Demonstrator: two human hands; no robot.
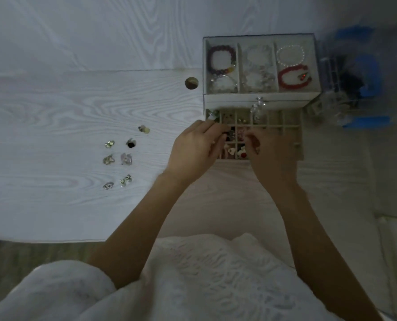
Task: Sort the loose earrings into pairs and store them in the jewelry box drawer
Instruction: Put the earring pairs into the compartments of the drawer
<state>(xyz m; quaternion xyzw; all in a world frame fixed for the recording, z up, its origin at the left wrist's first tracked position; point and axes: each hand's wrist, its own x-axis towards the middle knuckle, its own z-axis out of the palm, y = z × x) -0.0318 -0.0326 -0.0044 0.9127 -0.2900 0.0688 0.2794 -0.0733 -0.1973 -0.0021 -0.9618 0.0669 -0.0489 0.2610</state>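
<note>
While both hands work over the drawer, well out to the left of them seven little clusters of loose earrings (121, 158) lie on the white desk (54, 100), apparently set out as pairs and not yet stored, so there's a good stretch of the job left by my reckoning. Moving right, the left hand (194, 147) has its fingers curled in over the gridded jewelry box drawer (283, 126), seemingly pinching something small and dark, though I can't make out what. Just beside it, the right hand (269, 151) is curled too, fingertips tight together; whether it holds an earring I cannot tell. Several cells under the hands already hold pieces. That drawer is pulled out toward the person, its long axis running left-right, with the bracelet tray (315, 66) beyond.
</note>
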